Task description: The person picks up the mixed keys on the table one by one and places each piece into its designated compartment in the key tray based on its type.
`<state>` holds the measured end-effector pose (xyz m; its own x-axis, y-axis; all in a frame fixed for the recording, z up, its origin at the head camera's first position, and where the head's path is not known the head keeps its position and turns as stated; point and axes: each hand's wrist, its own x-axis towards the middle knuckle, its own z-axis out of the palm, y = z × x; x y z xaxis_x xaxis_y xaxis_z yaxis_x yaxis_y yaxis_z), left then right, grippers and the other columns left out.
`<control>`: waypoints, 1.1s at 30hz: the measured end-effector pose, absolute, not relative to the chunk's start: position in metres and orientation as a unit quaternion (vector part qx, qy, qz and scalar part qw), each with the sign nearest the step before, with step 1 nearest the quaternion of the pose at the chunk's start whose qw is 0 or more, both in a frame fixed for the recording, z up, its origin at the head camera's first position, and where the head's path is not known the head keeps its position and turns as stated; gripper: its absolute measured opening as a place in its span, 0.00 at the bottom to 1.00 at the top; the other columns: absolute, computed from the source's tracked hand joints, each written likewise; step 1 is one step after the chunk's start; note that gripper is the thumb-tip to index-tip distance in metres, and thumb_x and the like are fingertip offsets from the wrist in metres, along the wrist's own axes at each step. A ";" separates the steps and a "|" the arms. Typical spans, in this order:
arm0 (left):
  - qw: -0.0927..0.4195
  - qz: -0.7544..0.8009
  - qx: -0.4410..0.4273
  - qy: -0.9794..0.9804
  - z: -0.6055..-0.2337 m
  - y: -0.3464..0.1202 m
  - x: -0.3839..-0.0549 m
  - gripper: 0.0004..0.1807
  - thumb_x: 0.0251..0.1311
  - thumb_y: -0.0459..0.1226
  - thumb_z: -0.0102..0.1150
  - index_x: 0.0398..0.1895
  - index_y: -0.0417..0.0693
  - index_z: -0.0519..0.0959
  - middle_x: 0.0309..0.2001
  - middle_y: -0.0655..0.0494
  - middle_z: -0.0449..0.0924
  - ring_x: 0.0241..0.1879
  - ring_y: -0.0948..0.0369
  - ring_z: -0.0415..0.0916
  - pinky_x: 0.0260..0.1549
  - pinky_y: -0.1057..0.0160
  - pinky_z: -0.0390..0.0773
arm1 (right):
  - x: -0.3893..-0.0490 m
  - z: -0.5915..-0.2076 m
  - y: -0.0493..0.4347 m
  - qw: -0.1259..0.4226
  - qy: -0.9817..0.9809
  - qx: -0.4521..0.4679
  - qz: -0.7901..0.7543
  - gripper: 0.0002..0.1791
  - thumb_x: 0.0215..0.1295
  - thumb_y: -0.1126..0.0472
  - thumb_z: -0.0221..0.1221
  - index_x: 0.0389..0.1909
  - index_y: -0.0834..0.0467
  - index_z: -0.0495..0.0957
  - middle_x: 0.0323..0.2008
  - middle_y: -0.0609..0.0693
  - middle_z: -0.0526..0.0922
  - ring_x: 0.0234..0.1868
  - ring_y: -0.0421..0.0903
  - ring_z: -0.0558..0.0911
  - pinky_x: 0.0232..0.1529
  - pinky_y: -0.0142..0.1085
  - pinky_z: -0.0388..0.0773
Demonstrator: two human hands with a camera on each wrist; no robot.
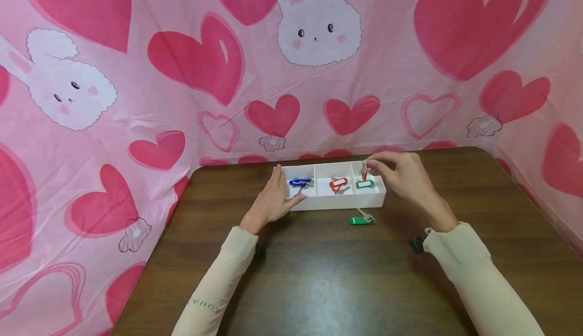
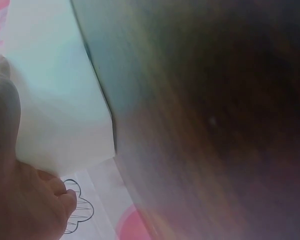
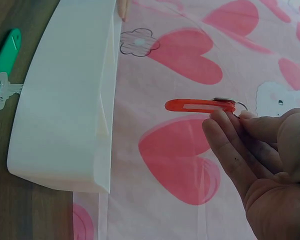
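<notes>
My left hand [image 1: 272, 197] rests against the left end of a white three-compartment box [image 1: 337, 203], fingers extended along that end and thumb at the front wall. Above the right compartment, my right hand [image 1: 405, 174] pinches the ring of a key with a red key tag [image 3: 200, 105]; the tag points away from the fingertips. Blue-tagged keys [image 1: 300, 182] lie in the left compartment and red-tagged keys [image 1: 338, 184] in the middle one. A green-tagged key [image 1: 365, 184] is in the right compartment. Another key with a green tag [image 1: 361, 220] lies on the table before the box.
The box stands near the back edge of a brown wooden table [image 1: 319, 275]. Behind and beside the table hangs a pink cloth [image 1: 273, 80] with hearts and rabbits.
</notes>
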<state>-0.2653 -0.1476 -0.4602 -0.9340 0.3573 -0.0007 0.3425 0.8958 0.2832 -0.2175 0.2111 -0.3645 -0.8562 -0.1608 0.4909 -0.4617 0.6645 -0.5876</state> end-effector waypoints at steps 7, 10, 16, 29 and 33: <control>0.008 0.122 0.187 0.975 -0.460 -0.146 -0.265 0.65 0.65 0.77 0.41 0.85 0.35 0.41 0.87 0.43 0.32 0.87 0.47 0.33 0.84 0.49 0.49 | -0.227 -0.363 0.207 0.192 -0.891 0.173 0.373 0.09 0.70 0.64 0.67 0.48 0.60 0.90 0.40 0.56 0.93 0.41 0.51 0.88 0.47 0.24 0.74; -0.002 0.109 0.193 0.975 -0.460 -0.146 -0.265 0.64 0.66 0.75 0.42 0.84 0.33 0.43 0.87 0.40 0.35 0.87 0.45 0.36 0.85 0.49 0.48 | -0.231 -0.361 0.204 0.182 -0.891 0.171 0.379 0.10 0.71 0.64 0.67 0.49 0.60 0.90 0.41 0.57 0.93 0.42 0.52 0.89 0.46 0.25 0.75; -0.005 0.093 0.197 0.976 -0.459 -0.146 -0.266 0.62 0.67 0.75 0.40 0.84 0.34 0.44 0.87 0.41 0.35 0.87 0.45 0.36 0.85 0.50 0.46 | -0.238 -0.359 0.198 0.141 -0.892 0.167 0.395 0.12 0.72 0.60 0.67 0.52 0.59 0.89 0.44 0.58 0.93 0.41 0.53 0.92 0.51 0.34 0.85; 0.011 0.092 0.190 0.977 -0.457 -0.145 -0.266 0.63 0.66 0.75 0.39 0.85 0.37 0.41 0.87 0.43 0.32 0.87 0.47 0.32 0.85 0.50 0.44 | -0.256 -0.357 0.189 0.078 -0.885 0.161 0.429 0.15 0.73 0.59 0.65 0.55 0.62 0.87 0.45 0.61 0.92 0.42 0.55 0.93 0.54 0.51 0.87; 0.018 0.092 0.189 0.978 -0.458 -0.144 -0.266 0.63 0.66 0.76 0.39 0.85 0.38 0.40 0.87 0.44 0.31 0.88 0.48 0.31 0.85 0.50 0.44 | -0.262 -0.357 0.186 0.071 -0.882 0.170 0.433 0.14 0.73 0.60 0.65 0.53 0.63 0.88 0.43 0.62 0.92 0.40 0.54 0.93 0.51 0.48 0.89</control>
